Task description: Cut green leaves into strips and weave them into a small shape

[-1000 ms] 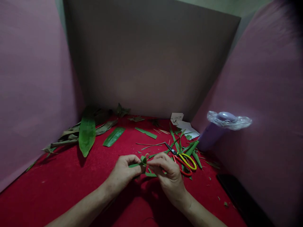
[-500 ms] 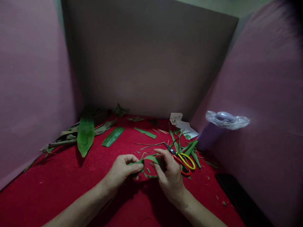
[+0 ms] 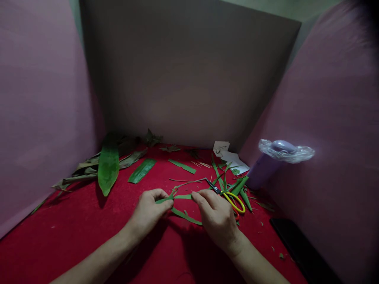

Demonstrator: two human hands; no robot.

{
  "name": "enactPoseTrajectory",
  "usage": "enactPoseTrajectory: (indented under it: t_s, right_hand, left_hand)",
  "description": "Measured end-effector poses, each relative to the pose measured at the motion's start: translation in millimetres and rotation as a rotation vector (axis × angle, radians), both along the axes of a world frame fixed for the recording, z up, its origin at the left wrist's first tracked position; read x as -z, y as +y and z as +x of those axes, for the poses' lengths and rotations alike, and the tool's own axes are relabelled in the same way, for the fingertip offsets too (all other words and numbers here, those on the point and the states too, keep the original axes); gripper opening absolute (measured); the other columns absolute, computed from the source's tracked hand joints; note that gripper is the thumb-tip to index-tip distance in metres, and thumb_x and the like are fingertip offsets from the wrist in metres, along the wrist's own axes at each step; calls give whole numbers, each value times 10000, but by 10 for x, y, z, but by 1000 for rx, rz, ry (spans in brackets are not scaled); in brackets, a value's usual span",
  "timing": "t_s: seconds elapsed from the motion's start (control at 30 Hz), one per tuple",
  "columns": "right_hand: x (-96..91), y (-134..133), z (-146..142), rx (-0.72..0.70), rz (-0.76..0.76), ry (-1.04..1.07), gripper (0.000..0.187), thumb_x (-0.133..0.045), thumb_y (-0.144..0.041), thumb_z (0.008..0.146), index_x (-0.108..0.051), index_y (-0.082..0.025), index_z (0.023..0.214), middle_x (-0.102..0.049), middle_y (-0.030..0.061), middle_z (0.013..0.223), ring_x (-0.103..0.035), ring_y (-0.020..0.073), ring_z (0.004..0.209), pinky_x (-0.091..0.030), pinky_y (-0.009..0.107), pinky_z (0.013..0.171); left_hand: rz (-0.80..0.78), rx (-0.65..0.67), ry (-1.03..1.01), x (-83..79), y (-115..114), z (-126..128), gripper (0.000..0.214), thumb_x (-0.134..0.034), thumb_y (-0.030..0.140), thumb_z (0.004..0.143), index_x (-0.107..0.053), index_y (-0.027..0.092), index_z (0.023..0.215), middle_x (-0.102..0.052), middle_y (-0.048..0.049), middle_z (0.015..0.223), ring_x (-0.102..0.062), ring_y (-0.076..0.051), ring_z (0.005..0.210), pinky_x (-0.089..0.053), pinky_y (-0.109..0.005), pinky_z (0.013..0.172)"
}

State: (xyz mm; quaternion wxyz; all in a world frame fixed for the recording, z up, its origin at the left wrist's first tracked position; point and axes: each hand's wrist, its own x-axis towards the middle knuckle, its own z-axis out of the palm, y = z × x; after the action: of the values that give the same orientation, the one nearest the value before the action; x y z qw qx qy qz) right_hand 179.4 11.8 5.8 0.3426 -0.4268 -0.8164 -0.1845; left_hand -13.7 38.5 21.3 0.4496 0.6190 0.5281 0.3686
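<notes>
My left hand [image 3: 151, 210] pinches a bundle of green leaf strips [image 3: 163, 200] between thumb and fingers, with a small loop sticking up at its end. One flat leaf strip [image 3: 183, 196] runs straight from there to my right hand [image 3: 217, 215], whose thumb and forefinger are closed on its other end. A second leaf strip [image 3: 187, 216] slants down from the left hand and passes under the right. Scissors [image 3: 238, 203] with red and yellow handles lie just beyond my right hand, which partly hides them.
Cut leaf pieces [image 3: 237, 186] lie behind the scissors. Broad green leaves [image 3: 108, 169] and dried leaves rest at the left. A purple container [image 3: 263, 169] with clear plastic on top stands right, near white paper [image 3: 235, 161]. A black flat object [image 3: 299, 244] lies along the right wall.
My right fingers have closed on the leaf strip, which was curved and is now drawn straight. The left hand has shifted slightly left, and the lower strip hangs lower.
</notes>
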Motion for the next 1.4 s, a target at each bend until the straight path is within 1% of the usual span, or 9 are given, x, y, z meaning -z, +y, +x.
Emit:
enactPoseTrajectory:
  t_s: [0.13,0.23,0.33,0.53,0.7,0.83,1.03,1.2,1.4]
  right_hand:
    - [-76,-29,-33,-18,-134,48,206,-432,-128,871,-623,-178,931,-613,87,833,-553,184,760,-438,293,644]
    - [-116,-27,-40,-112,-271,200,157,-441,-138,864,-592,-175,886,-589,84,865,-545,187,809,-438,303,701]
    - [-135,-5,-25,-191,-357,342,133,-436,-130,863,-555,-176,901,-577,73,854,-539,182,820,-436,307,732]
    - [-151,-12,-7,-298,-433,373,154,-437,-94,836,-550,-171,906,-598,69,871,-549,173,819,-430,301,741]
    - [-120,-24,-44,-249,-581,541,125,-461,-129,828,-567,-178,871,-597,16,726,-540,123,629,-428,243,608]
    - [-68,26,-91,-193,-759,918,57,-491,-198,811,-536,-176,839,-561,-24,631,-534,99,525,-431,212,504]
    - [-46,94,-110,-227,-1114,1237,157,-573,-268,707,-489,-169,798,-493,-87,447,-481,84,348,-373,165,328]
    - [-1,84,-151,-204,-1085,1204,150,-583,-267,711,-491,-165,771,-488,-86,490,-481,71,357,-347,151,322]
    - [-15,-30,-191,-222,-845,894,75,-520,-248,824,-547,-178,817,-574,-20,674,-529,96,549,-421,197,487]
  left_hand:
    - [379,50,439,-5,-40,-43,143,-531,250,749,-634,189,671,-577,-10,607,-508,-163,595,-348,-270,578]
    - [559,152,663,-27,-68,-57,174,-492,234,788,-638,192,704,-569,-32,645,-504,-180,644,-348,-292,624]
    - [620,206,772,-25,-68,-61,209,-457,239,821,-617,188,696,-563,-40,644,-491,-186,650,-342,-300,628]
    - [768,258,918,-19,-44,-74,215,-430,203,841,-590,181,700,-585,-54,642,-480,-205,677,-324,-335,657]
    - [883,304,994,-59,-46,-81,176,-461,144,805,-571,182,672,-591,-61,633,-474,-210,678,-310,-357,681]
    - [773,306,884,-51,-54,-75,198,-457,182,811,-595,182,669,-586,-51,629,-479,-200,671,-318,-344,678]
    - [338,332,417,-40,-39,-55,130,-536,200,716,-650,186,653,-582,2,597,-496,-152,603,-327,-256,574]
    - [-78,273,35,-55,-12,-36,112,-593,249,670,-636,149,640,-554,29,499,-462,-113,478,-300,-221,480]
    - [-233,199,-196,-95,9,-38,130,-667,254,613,-610,141,585,-555,32,447,-439,-89,429,-293,-210,470]
